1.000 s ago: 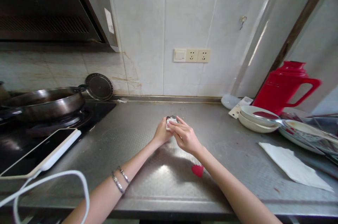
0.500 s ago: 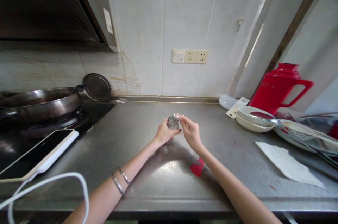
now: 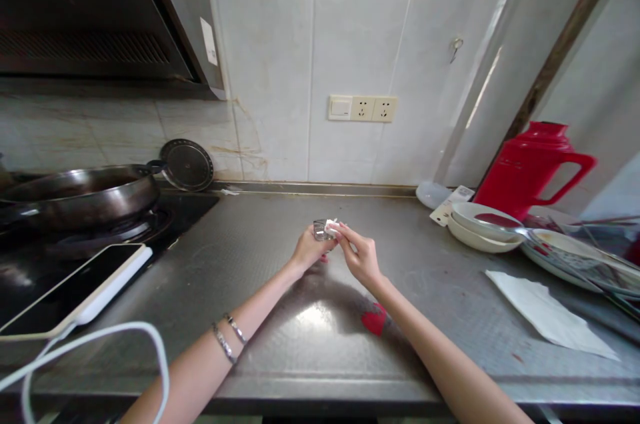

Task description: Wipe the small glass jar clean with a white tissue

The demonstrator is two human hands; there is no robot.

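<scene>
My left hand [image 3: 307, 251] is closed round a small clear glass object [image 3: 319, 231], which looks like a little cup, held above the steel counter. Against its right side, my right hand [image 3: 362, 255] pinches a small white wad [image 3: 332, 226] that looks like tissue. Both hands are close together, and the fingers partly hide the glass. Below my right forearm a red heart-shaped piece [image 3: 374, 319] shows on the counter [image 3: 270, 331].
To the left are a steel pan [image 3: 95, 194] on the stove, a phone [image 3: 75, 287] and a white cable [image 3: 120, 327]. On the right stand stacked bowls [image 3: 480, 237], a patterned plate [image 3: 570, 257], a red thermos jug [image 3: 530, 167] and a white paper napkin [image 3: 547, 314].
The glass has turned in my left hand and now shows its side. The white wad shows more, pressed at the glass by my right fingers. The camera view has shifted slightly.
</scene>
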